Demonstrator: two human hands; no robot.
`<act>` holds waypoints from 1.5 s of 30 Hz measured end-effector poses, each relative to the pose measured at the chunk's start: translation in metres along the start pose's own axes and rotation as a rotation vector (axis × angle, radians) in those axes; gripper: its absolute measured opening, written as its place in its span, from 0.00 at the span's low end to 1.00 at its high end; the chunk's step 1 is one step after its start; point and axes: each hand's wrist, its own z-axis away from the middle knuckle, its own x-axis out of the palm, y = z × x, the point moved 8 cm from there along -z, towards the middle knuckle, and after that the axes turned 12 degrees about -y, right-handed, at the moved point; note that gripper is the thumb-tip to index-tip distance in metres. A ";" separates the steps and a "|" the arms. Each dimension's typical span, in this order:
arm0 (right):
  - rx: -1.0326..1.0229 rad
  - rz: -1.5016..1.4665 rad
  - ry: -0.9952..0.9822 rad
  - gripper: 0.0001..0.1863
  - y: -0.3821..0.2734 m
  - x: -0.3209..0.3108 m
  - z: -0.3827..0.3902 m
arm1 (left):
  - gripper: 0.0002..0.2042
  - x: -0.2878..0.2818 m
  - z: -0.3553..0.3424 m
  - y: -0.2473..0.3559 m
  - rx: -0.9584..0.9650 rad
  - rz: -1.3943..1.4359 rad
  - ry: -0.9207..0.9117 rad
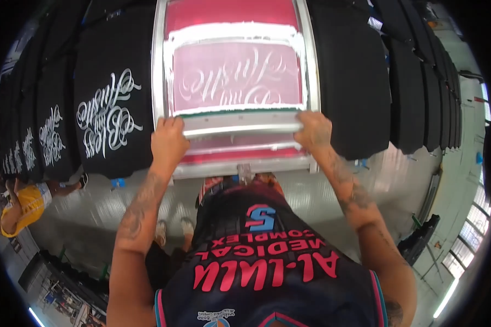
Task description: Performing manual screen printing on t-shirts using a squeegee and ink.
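Left hand [170, 143] and right hand [314, 132], equally near, grip opposite ends of the squeegee [240, 121] lying crosswise on the screen [232, 13]

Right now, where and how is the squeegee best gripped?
Likely by both ends of the squeegee, from the near side: it's a long bar lying crosswise over the screen, its green strip on the far edge. The left hand and right hand hold those ends.

White script [114, 131] marked black shirts [109, 57]; pale script [223, 82], the screen [202, 54]; pink lettering [264, 272] and a blue numeral [262, 218], the jersey [322, 300].
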 end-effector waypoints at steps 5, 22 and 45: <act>0.028 0.033 0.005 0.14 0.037 -0.030 -0.164 | 0.07 -0.045 -0.161 -0.031 0.041 -0.061 0.069; 0.048 0.006 -0.407 0.30 0.067 -0.081 -0.342 | 0.29 -0.093 -0.339 -0.075 -0.003 0.038 -0.487; -0.221 0.059 -0.378 0.36 -0.040 -0.039 -0.354 | 0.27 0.155 0.151 0.148 -0.557 1.071 -0.111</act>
